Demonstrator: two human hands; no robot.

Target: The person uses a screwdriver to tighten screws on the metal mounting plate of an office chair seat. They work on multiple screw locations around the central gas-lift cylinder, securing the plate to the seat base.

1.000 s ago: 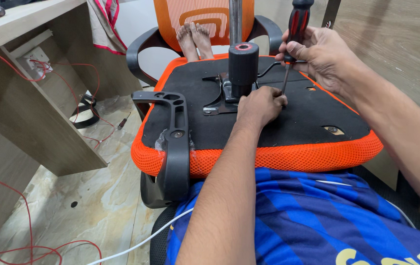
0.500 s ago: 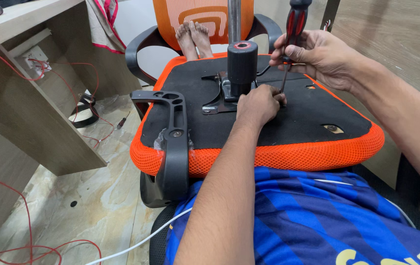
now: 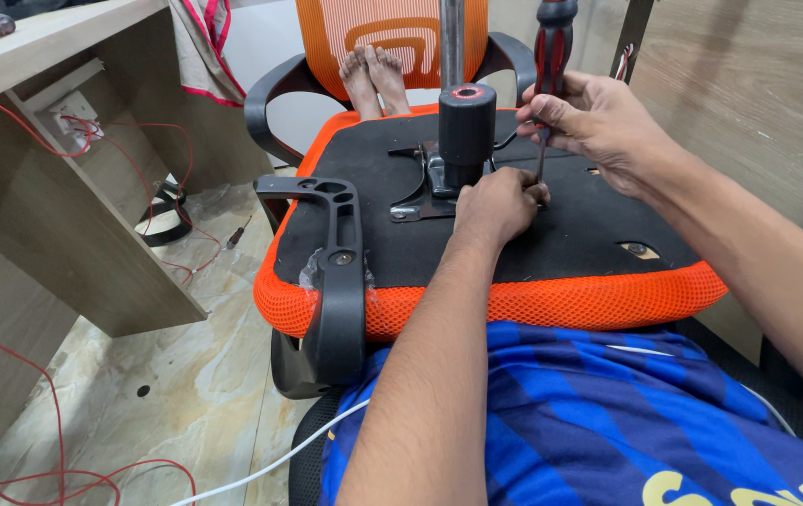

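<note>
An office chair seat (image 3: 551, 300) with orange mesh edges lies upside down across my lap, black underside up. A black metal mechanism plate (image 3: 425, 183) with a black cylinder (image 3: 467, 126) stands at its middle. My right hand (image 3: 598, 122) grips a red and black screwdriver (image 3: 551, 56) held upright, its tip down on the seat's underside next to the plate. My left hand (image 3: 500, 201) rests closed on the underside at the screwdriver tip; whatever it pinches is hidden. A black armrest (image 3: 336, 272) is fixed to the seat's left side.
Another orange-backed chair (image 3: 392, 37) stands beyond, with a person's bare feet (image 3: 373, 80) on it. A wooden desk (image 3: 54, 141) is at left, with red wires (image 3: 7, 375) trailing over the tiled floor. A wooden panel (image 3: 757, 94) rises at right. A white cable (image 3: 261, 464) runs near my lap.
The screwdriver and my right hand have shifted slightly left, closer to the cylinder. My left hand stays at the tip.
</note>
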